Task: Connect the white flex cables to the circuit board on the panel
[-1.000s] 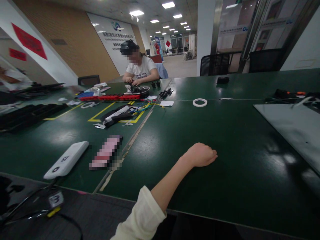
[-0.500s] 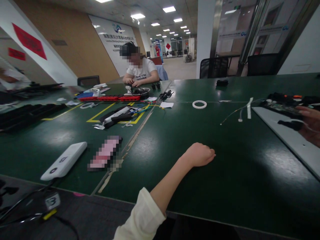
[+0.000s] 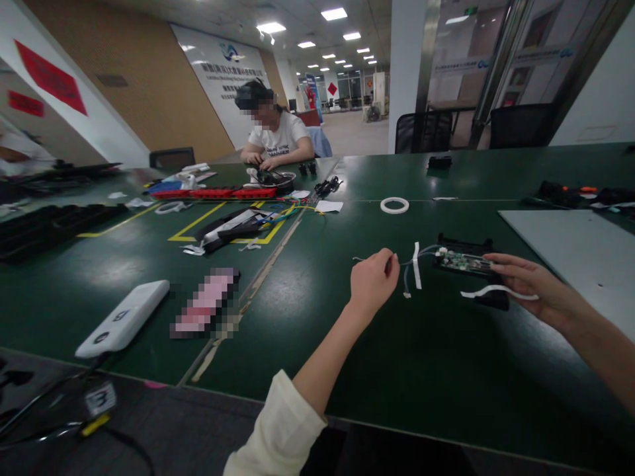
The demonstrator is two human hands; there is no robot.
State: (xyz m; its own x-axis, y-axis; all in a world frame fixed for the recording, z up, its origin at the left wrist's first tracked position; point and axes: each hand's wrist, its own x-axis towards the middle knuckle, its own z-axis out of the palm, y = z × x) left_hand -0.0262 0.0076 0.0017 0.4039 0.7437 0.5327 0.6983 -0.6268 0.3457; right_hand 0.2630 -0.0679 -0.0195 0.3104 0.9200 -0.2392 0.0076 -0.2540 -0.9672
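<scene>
My right hand grips the near right end of a green circuit board in a black plastic housing, with the thumb and fingers at its edge. Below these fingers are a white strip and a small black piece; how they are held is partly hidden. Thin grey cables run left from the board, with a strip of white tape across them. My left hand is closed around the cable, whose thin end shows past the knuckles. A second short cable end hangs beside it.
A roll of white tape lies beyond my hands, and a pale grey panel is at the right. To the left are a white power bank-like device and a blurred-out phone-shaped object. Another person works across the table.
My right hand has brought the circuit board left from above the grey panel to over the green table. My left hand has risen slightly and moved left, and now holds the cable.
</scene>
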